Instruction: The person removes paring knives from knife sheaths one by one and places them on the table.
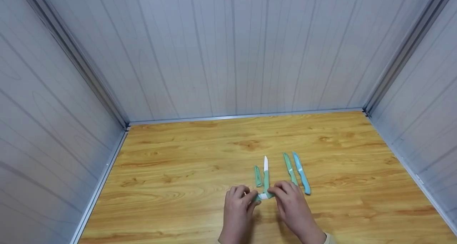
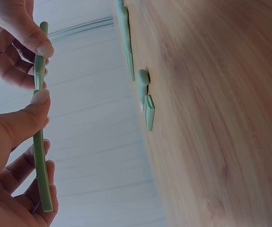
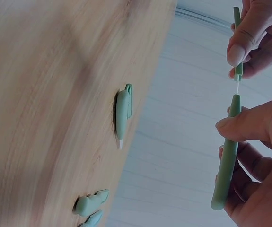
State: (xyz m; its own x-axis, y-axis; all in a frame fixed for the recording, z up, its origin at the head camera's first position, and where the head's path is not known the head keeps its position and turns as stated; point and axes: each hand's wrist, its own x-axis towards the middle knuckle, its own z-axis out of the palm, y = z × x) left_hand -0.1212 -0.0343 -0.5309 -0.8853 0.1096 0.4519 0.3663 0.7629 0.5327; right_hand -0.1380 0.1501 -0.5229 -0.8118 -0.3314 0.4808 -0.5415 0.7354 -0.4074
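Above the table's near part, both hands hold one green-handled knife. My left hand (image 1: 237, 205) pinches its green sheath (image 2: 41, 175) between thumb and fingers. The handle (image 3: 227, 165) is gripped by my right hand (image 1: 293, 205), thumb along one side. A short stretch of white blade (image 1: 263, 196) shows between handle and sheath; the rest of the blade is inside the sheath. Just beyond the hands, a second green knife (image 1: 266, 178) lies with its white blade bare, and a loose green sheath (image 1: 257, 177) lies left of it.
To the right lie a sheathed green knife (image 1: 288, 162) and a sheathed blue knife (image 1: 302, 174), side by side. The wood-grain table (image 1: 171, 172) is enclosed by pale panels (image 1: 221, 58) at the back and both sides.
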